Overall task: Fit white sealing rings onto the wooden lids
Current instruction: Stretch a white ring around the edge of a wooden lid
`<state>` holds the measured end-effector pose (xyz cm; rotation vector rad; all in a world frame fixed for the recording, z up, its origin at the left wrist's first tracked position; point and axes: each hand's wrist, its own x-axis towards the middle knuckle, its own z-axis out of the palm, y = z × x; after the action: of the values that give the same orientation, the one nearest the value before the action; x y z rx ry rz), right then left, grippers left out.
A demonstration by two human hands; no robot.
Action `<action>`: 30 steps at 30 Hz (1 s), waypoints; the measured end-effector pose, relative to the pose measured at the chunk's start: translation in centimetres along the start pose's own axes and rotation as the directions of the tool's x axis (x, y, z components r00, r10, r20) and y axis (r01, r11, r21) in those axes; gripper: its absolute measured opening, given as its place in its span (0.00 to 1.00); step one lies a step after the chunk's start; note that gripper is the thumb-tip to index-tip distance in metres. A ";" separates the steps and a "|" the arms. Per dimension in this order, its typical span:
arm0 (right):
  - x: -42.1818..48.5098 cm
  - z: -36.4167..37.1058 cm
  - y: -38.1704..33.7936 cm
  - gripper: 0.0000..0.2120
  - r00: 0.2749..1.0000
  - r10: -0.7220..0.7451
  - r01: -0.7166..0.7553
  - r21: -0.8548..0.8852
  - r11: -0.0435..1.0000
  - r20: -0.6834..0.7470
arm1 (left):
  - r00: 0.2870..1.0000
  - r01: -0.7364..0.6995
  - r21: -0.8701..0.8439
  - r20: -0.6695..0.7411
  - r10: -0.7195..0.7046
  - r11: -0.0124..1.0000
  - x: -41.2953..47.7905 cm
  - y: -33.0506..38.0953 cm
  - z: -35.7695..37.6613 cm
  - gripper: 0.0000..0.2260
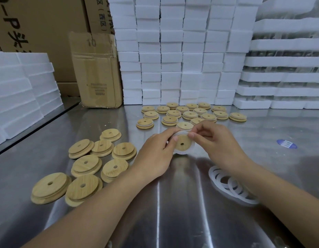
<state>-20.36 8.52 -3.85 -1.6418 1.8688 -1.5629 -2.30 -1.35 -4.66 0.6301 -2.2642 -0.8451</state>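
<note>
A round wooden lid (182,143) with a centre hole is held above the steel table between both hands. My left hand (155,153) grips its left edge with curled fingers. My right hand (214,140) pinches the white sealing ring (180,134) that lies around the lid's raised step, at the top edge. Several bare wooden lids (87,164) lie at the left. Several lids with white rings fitted (189,113) lie in rows behind the hands. Loose white rings (230,185) are piled at the right, partly under my right forearm.
The steel table (173,203) runs to a left edge. White foam blocks (182,51) are stacked behind the lids and at the left (21,86). A cardboard box (98,70) stands at the back left. A blue sticker (286,144) lies on the right.
</note>
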 end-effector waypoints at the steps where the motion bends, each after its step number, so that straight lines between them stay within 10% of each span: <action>1: 0.0 -0.1 0.1 0.05 1.000 0.001 -0.001 -0.013 1.000 -0.004 | 1.000 0.004 -0.015 -0.006 -0.004 1.000 0.1 -0.1 0.0 0.12; 17: -0.1 -1.1 0.0 0.07 0.990 0.086 -0.061 -0.210 0.976 0.110 | 0.995 0.091 -0.156 -0.015 -0.095 0.984 0.6 -0.7 0.1 0.10; 30: -0.6 -0.3 -1.6 0.03 0.997 -0.062 0.063 -0.025 0.998 0.055 | 0.996 0.086 -0.374 0.010 -0.089 0.923 0.6 -0.1 0.2 0.08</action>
<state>-19.41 9.50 -2.73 -1.7520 1.8354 -1.5079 -2.80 -1.71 -4.60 0.5555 -2.0009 -1.2775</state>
